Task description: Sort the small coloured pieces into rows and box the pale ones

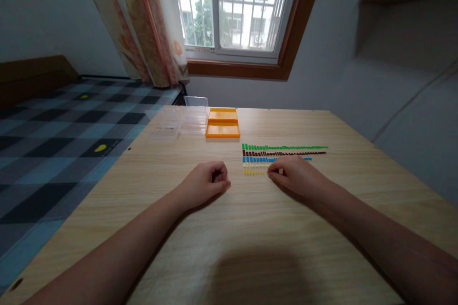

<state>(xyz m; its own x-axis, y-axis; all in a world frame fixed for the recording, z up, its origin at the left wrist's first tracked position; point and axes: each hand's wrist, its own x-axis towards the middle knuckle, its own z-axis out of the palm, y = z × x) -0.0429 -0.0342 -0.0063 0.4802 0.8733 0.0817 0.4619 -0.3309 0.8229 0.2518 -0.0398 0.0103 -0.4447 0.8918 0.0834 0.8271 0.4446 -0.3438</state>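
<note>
Small coloured pieces lie in rows on the wooden table (pixel 250 238): a green row (pixel 286 147), a brown row (pixel 286 153), a blue row (pixel 261 159), a pale row (pixel 255 165) and a short yellow row (pixel 254 172). My right hand (pixel 295 176) rests on the table at the right end of the pale and yellow rows, fingertips pinched together against them. My left hand (pixel 207 182) lies curled in a loose fist on the bare wood, a little left of the rows, with nothing visible in it.
An orange tray (pixel 222 124) sits at the far side of the table, with clear plastic boxes or lids (pixel 179 121) to its left. A bed with a checked cover (pixel 53 133) runs along the table's left edge. A window and curtain are behind.
</note>
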